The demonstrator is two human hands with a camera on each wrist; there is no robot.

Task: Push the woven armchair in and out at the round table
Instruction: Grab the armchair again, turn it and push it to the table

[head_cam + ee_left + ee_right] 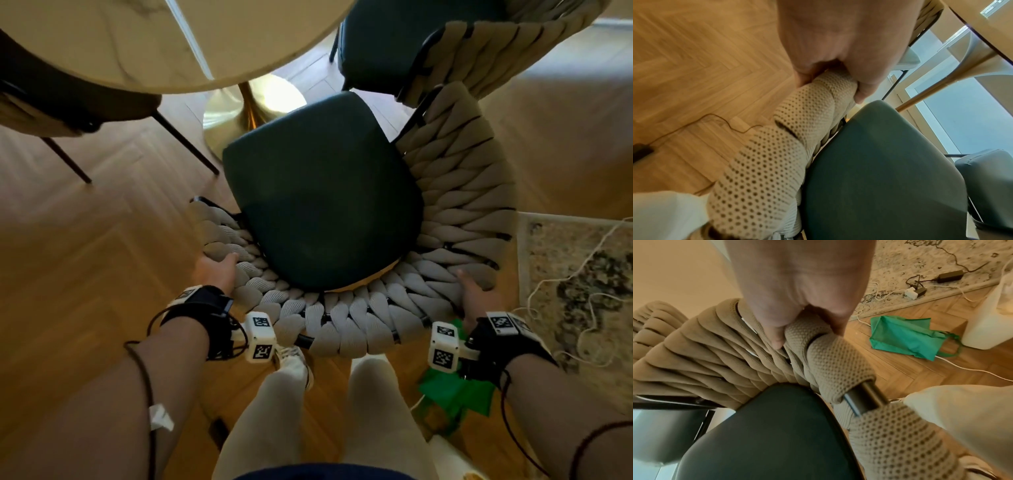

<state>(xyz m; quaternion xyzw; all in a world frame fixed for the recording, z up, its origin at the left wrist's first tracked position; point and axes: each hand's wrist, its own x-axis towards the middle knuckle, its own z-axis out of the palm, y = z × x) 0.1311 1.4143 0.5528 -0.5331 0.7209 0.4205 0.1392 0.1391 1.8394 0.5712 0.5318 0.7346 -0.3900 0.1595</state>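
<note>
The woven armchair (342,318) has a curved beige woven back and a dark green seat (322,195). It stands pulled back from the round marble table (137,44), its seat front near the table's gold pedestal base (236,109). My left hand (217,269) grips the left part of the woven top rail (824,87), fingers and thumb curled round it. My right hand (474,291) grips the right part of the rail (807,331) the same way. My legs stand directly behind the chair back.
A second woven armchair (445,48) stands at the table's right, close to this chair's right arm. A dark chair (68,113) is tucked at the left. A patterned rug (575,274) with white cables lies right. A green bag (904,337) lies on the parquet floor.
</note>
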